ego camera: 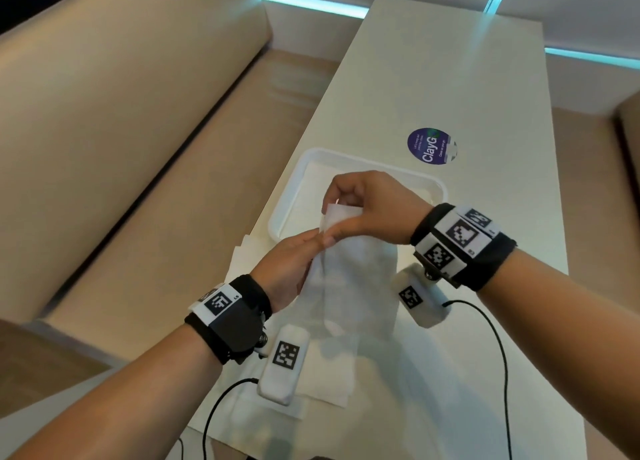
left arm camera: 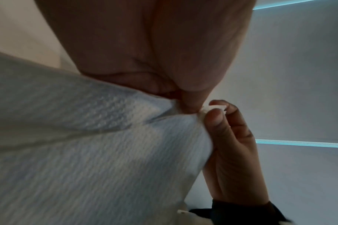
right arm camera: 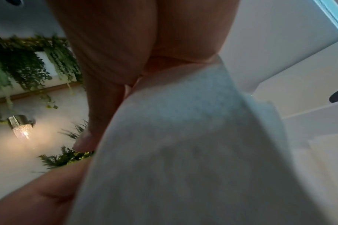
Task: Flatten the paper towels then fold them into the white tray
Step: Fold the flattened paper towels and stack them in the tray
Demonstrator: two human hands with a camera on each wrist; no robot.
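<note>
1. Head view: I hold one paper towel [ego camera: 349, 286] raised above the table [ego camera: 485, 199]; my right hand [ego camera: 367, 206] pinches its top edge, my left hand [ego camera: 287, 272] its side. Flattening step, I judge. The white tray [ego camera: 287, 196] holds a flat towel.
2. Left wrist: both hands pinch one corner.
3. Right wrist: towel fills view. Next: spread, fold.

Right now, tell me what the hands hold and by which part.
Both hands hold one paper towel by its raised top edge: the right hand pinches it, the left hand grips just beside.
</note>
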